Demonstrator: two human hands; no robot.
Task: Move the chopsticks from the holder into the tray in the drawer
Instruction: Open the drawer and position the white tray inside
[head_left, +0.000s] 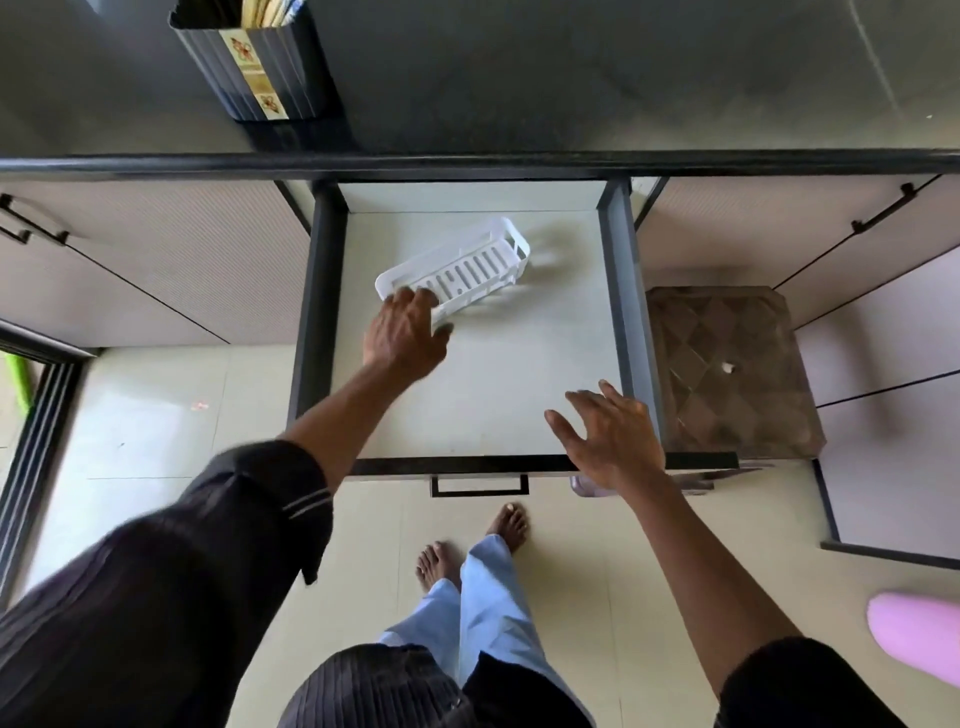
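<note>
the left hand (402, 332) grips the near end of the tray (457, 270), probably to square it in the open drawer (483, 395). the right hand (610, 436) hovers open, empty, over the drawer's front corner. the chopsticks (262, 13) stand in the holder (254, 62) on the bench (571, 78).

Pale chopsticks (262, 13) stand in the dark ribbed holder (254, 67); the white slotted tray (462, 270) lies tilted in the open drawer (493, 395).
</note>
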